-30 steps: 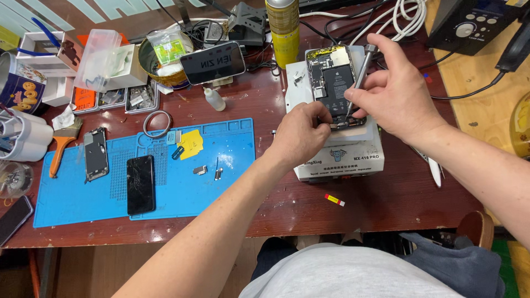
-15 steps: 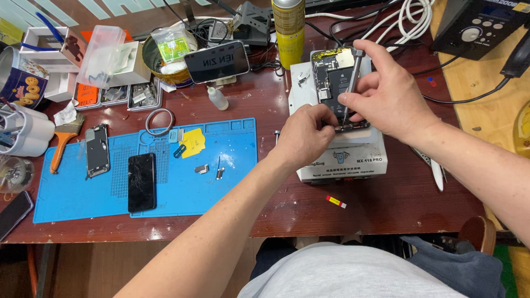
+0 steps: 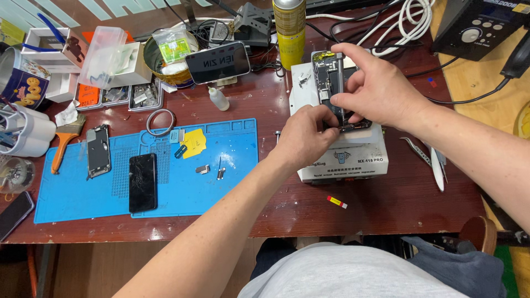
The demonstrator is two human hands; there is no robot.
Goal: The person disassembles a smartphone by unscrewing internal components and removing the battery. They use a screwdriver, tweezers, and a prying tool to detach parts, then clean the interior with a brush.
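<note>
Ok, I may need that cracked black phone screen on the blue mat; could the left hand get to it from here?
Probably yes: the left hand sits right of the cracked black phone screen, with only open blue mat between.

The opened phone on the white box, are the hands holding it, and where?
Yes. The right hand grips the opened phone by its long sides; the left hand pinches its bottom end.

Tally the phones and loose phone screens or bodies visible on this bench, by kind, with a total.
Opened phone body under both hands, on the white box: 1
Black cracked screen on the blue mat: 1
Grey phone frame on the blue mat: 1
Dark phone propped against the bowl: 1
Phone at the table's left edge: 1
Total: 5
</note>
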